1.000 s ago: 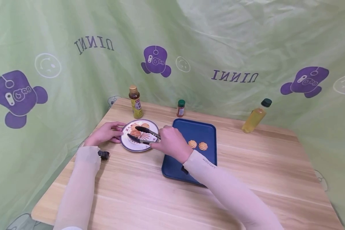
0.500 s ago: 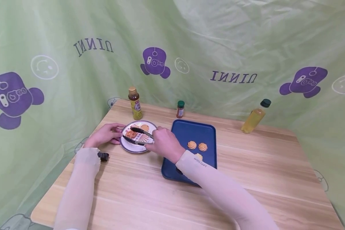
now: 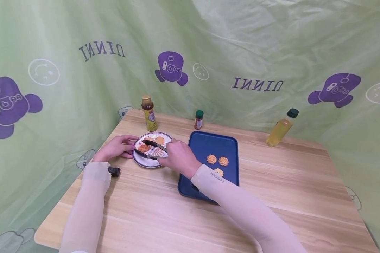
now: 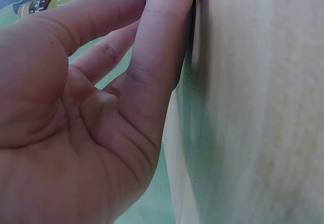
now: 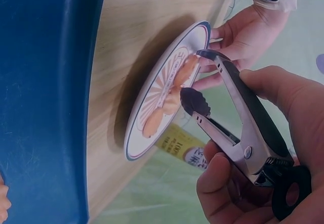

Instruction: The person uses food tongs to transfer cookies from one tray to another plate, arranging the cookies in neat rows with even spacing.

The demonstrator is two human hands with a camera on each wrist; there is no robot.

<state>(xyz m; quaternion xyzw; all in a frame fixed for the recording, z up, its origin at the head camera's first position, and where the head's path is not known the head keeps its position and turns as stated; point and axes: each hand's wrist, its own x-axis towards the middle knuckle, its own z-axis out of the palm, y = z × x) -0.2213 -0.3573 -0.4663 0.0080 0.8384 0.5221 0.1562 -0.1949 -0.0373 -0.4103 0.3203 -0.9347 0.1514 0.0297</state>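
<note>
Our right hand [image 3: 181, 158] gripped the tongs [image 5: 249, 135], parted about a cookie [image 3: 143, 148] on the plate [image 3: 147, 163] that our left hand [image 3: 114, 147] touched, fingers spread; oversqueezing, we judged, could crack the cookie.

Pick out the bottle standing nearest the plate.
The brown bottle with the tan cap and yellow label, just behind the plate. The small green-capped jar stands farther right; the bottle of yellow liquid, farthest right.

Smooth metal tongs [image 5: 245, 117] (plastic tips [image 5: 194, 101])
</note>
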